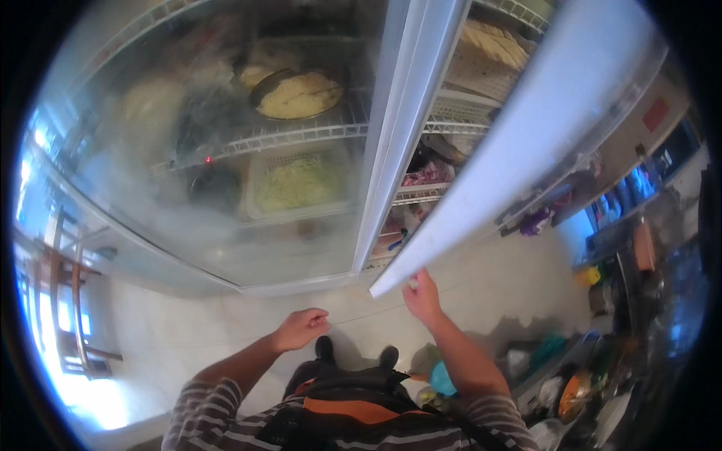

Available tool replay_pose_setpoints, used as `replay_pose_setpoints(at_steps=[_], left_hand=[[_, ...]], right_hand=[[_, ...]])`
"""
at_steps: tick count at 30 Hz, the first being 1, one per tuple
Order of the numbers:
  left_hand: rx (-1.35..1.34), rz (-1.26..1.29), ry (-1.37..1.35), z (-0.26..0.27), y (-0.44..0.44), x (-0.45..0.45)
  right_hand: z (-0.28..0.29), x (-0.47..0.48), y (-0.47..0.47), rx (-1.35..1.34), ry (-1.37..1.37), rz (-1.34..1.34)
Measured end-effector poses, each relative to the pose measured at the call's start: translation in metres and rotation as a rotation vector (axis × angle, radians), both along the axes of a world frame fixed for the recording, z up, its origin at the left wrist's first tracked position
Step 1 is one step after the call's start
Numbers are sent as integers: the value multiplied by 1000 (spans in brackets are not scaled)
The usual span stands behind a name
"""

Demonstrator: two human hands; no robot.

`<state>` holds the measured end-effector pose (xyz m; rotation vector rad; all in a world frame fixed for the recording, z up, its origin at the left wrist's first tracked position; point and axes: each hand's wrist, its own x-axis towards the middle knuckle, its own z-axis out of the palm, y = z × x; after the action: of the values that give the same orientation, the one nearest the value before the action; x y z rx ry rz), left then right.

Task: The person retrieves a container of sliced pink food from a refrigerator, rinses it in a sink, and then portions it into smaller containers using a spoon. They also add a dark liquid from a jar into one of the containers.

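Note:
My right hand [422, 296] is at the lower part of a white-framed refrigerator door [485, 163], its fingers against the frame. The door stands partly open and looks blurred. My left hand [303, 328] hangs above the floor in front of the refrigerator, fingers curled, with nothing visible in it. Through the fogged left glass door [186, 237] I see a round dish of pale shredded food [302, 96] on a wire shelf [304, 135]. Below it sits a clear container of light green shredded vegetable [299, 183]. Through the right-hand opening, reddish food in plastic [428, 172] shows on lower shelves.
Wooden chairs [76, 293] stand at the left by a bright opening. Along the right are a cluttered low shelf [569, 389] and a counter side with a yellow object [588, 276]. A light blue round object [443, 379] lies by my right forearm. Underfoot is a pale tiled floor [186, 321].

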<state>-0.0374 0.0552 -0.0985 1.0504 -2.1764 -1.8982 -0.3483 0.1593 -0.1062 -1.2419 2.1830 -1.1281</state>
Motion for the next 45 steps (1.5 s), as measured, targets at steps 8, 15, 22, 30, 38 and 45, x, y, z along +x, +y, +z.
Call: replay_pose_setpoints(at_steps=[8, 15, 22, 30, 38, 45], left_hand=[[45, 5, -82, -22, 71, -63], [-44, -170, -218, -24, 90, -107], [-31, -199, -198, -56, 68, -144], [28, -19, -458, -91, 69, -122], [-305, -77, -456, -170, 158, 36], [374, 469, -496, -190, 221, 26]], right_hand=[[-7, -37, 283, 699, 19, -47], [-71, -132, 450, 379, 341, -521], [-84, -204, 516, 726, 111, -679], [-225, -199, 311, 1120, 365, 472], [-283, -181, -62, 733, -136, 182], [-313, -130, -140, 53, -1508, -483]])
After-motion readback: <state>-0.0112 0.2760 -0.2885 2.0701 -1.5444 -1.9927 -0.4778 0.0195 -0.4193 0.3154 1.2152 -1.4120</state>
